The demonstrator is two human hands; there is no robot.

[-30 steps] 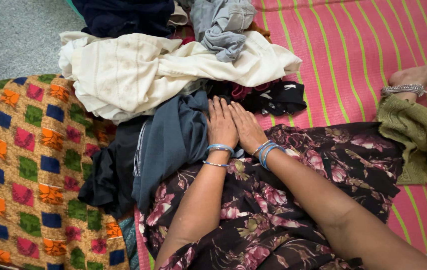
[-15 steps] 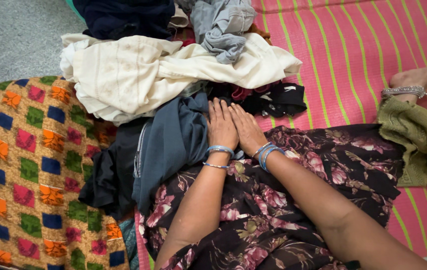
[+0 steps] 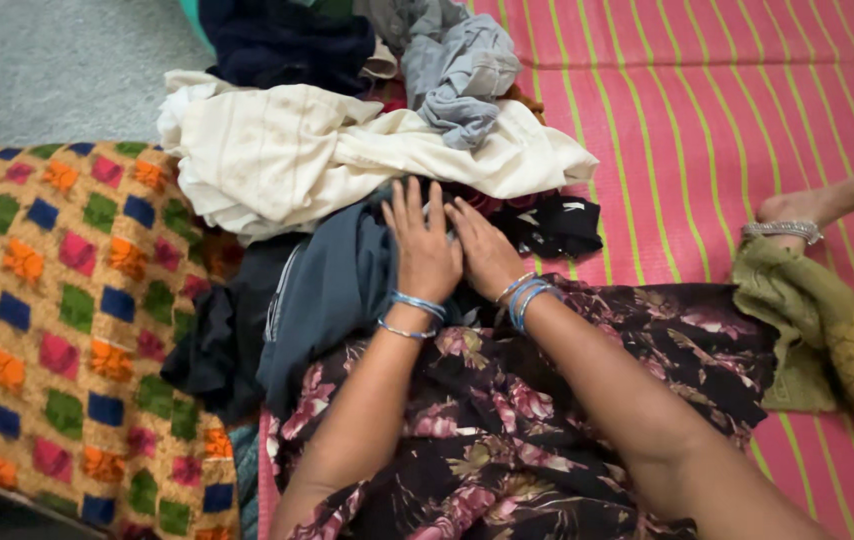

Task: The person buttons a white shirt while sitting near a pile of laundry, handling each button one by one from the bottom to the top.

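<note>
Your left hand (image 3: pixel 425 250) and right hand (image 3: pixel 487 252) lie open, palms pressing the slate-blue garment (image 3: pixel 332 290) flat (cream garment (image 3: pixel 347 150) heaped at twelve o'clock).

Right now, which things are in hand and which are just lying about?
In hand:
- left hand, flat on the grey-blue garment
- right hand, flat beside it, touching the black garment

Lying about:
- cream garment
- grey garment
- navy garment
- checked blanket
- striped mat
</note>
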